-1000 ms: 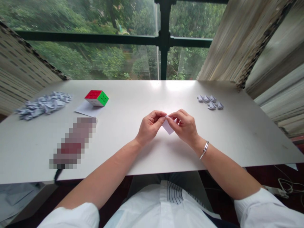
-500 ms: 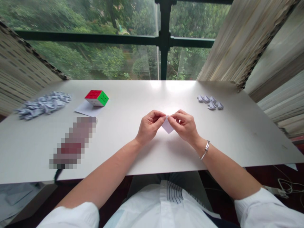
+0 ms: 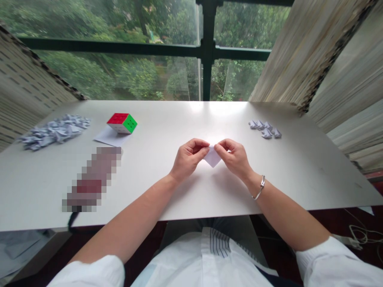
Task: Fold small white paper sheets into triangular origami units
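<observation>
A small folded piece of white paper (image 3: pixel 212 158) hangs between my two hands over the middle of the white table, one corner pointing down toward me. My left hand (image 3: pixel 190 156) pinches its upper left edge between thumb and fingers. On the other side, my right hand (image 3: pixel 234 156), with a silver bracelet at the wrist, pinches the upper right edge. The fingertips hide parts of the paper's top edge.
Several folded paper pieces (image 3: pixel 265 129) lie at the back right. A larger heap of folded paper (image 3: pixel 56 131) is at the far left. Beside it a puzzle cube (image 3: pixel 122 123) rests on white sheets (image 3: pixel 109 137). A pixelated object (image 3: pixel 92 179) with a black strap lies nearer.
My right thumb and fingers have shifted slightly right along the paper's top edge, so more of the paper shows. My left hand stays nearly still.
</observation>
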Demonstrator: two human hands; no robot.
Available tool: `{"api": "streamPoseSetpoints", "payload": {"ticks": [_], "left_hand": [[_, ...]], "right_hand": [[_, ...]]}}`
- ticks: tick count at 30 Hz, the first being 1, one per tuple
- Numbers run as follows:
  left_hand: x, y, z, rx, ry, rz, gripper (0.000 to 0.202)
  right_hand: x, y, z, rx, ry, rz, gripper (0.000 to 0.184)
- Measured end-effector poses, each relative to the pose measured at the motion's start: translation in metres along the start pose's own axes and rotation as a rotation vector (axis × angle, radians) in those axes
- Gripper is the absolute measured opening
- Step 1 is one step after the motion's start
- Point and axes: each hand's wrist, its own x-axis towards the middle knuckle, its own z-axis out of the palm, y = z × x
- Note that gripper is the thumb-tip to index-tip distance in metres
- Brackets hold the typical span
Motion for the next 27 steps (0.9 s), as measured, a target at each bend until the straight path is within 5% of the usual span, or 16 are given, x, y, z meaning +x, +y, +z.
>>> {"api": "streamPoseSetpoints", "payload": {"ticks": [16,27], "left_hand": [[0.002,0.005,-0.003,0.030,0.002,-0.013,0.024],[0.002,0.000,-0.007,0.137,0.012,0.036,0.023]], "right_hand": [[0.003,0.004,0.000,0.041,-0.031,0.010,0.018],[0.007,0.010,-0.001,0.242,-0.223,0.193,0.031]]}}
